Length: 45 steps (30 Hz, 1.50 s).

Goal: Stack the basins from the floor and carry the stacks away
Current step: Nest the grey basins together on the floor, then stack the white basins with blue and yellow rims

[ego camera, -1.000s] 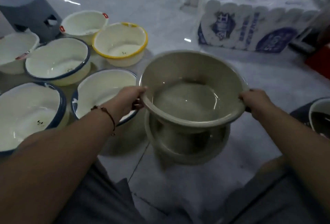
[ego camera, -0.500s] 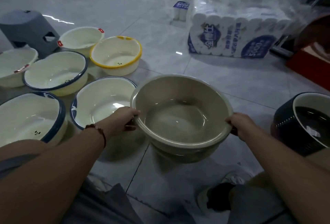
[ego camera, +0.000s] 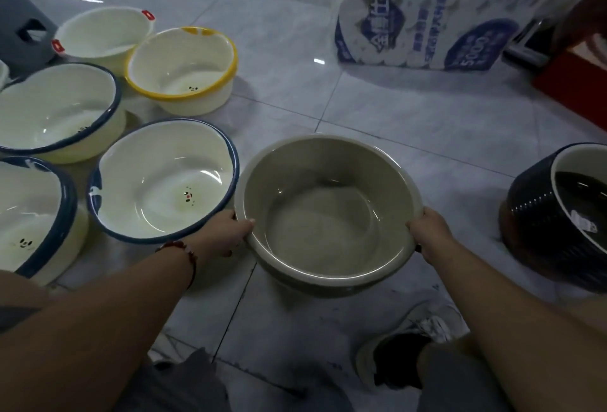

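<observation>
A grey-beige basin (ego camera: 328,204) sits nested in another of the same kind on the floor tiles in front of me. My left hand (ego camera: 230,231) grips its left rim, thumb over the edge. My right hand (ego camera: 428,231) grips the right rim. To the left stand several cream basins: three with blue rims (ego camera: 164,178) (ego camera: 56,109) (ego camera: 29,214), one yellow-rimmed (ego camera: 182,68), and one with red tabs (ego camera: 105,32).
A dark navy basin (ego camera: 558,211) stands at the right edge. Behind it lie a large pack of tissue rolls (ego camera: 423,24) and a red box (ego camera: 574,83). A grey stool (ego camera: 23,27) is at far left. My shoe (ego camera: 397,359) is below the stack.
The grey basin came down from above the lower one and now sits nested in it on the floor. Both hands stayed on its rim.
</observation>
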Available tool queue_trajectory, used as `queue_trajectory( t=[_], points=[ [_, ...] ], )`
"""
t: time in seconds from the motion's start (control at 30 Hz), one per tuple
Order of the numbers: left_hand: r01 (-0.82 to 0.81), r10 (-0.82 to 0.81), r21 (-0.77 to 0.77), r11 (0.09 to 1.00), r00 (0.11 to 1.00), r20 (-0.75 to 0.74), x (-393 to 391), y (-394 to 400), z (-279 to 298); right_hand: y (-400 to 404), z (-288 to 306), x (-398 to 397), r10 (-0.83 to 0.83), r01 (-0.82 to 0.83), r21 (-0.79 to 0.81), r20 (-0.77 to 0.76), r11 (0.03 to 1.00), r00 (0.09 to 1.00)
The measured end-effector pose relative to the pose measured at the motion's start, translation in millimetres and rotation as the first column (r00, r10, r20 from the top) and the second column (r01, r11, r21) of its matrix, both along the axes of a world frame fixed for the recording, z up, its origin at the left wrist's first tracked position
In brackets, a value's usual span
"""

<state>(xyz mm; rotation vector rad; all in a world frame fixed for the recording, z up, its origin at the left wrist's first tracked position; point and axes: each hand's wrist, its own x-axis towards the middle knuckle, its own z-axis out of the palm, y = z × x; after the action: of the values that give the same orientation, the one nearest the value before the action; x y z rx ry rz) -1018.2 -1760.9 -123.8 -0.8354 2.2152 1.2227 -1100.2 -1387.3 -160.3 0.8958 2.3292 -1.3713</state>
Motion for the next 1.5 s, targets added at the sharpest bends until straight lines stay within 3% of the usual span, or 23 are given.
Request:
queue_trajectory(
  t=[0.37,0.63,0.73,0.8,0.87,0.93,1.03,1.13,1.2,1.27,1.4,1.5],
  points=[
    [0.085,-0.073,-0.091,0.992,0.988,0.135,-26,15,-57,-14,-37,1,0.034,-0.034,-0.009,0.073,0.999,0.997],
    [0.165,-0.163,-0.166,0.972,0.986,0.025,-65,26,-65,-4,-32,-48,-0.007,0.021,-0.117,0.123,0.993,0.992],
    [0.246,-0.240,-0.204,0.948,0.969,0.052,-70,25,-66,-5,-26,-54,0.039,-0.030,-0.057,0.153,0.998,0.987],
    [0.305,-0.290,-0.266,0.914,0.952,0.095,-70,26,-61,-8,-20,-52,0.112,-0.123,0.063,0.160,0.990,0.981],
    [0.368,-0.325,-0.348,0.862,0.929,0.178,-67,28,-57,-18,-9,-46,0.251,-0.288,0.241,0.172,0.927,0.952],
    [0.481,-0.427,-0.448,0.753,0.876,0.223,-62,35,-49,-32,3,-40,0.423,-0.464,0.409,0.193,0.786,0.885],
    [0.513,-0.633,-0.643,0.568,0.772,0.058,-59,47,-10,-58,28,-26,0.634,-0.621,0.538,0.192,0.570,0.749],
    [0.452,-0.719,-0.762,0.464,0.695,-0.025,-52,39,25,-81,63,-5,0.777,-0.691,0.647,0.235,0.324,0.584],
    [0.440,-0.717,-0.769,0.463,0.696,-0.033,-36,27,44,-94,88,10,0.828,-0.709,0.680,0.279,0.187,0.486],
    [0.432,-0.704,-0.765,0.477,0.710,-0.037,-15,10,58,-107,112,24,0.850,-0.718,0.686,0.304,0.118,0.431],
    [0.444,-0.685,-0.748,0.493,0.728,-0.020,28,-28,81,-136,154,47,0.849,-0.688,0.721,0.310,0.083,0.427],
    [0.411,-0.615,-0.713,0.568,0.787,-0.036,57,-56,103,-165,178,61,0.860,-0.680,0.731,0.309,0.059,0.407]
  ],
)
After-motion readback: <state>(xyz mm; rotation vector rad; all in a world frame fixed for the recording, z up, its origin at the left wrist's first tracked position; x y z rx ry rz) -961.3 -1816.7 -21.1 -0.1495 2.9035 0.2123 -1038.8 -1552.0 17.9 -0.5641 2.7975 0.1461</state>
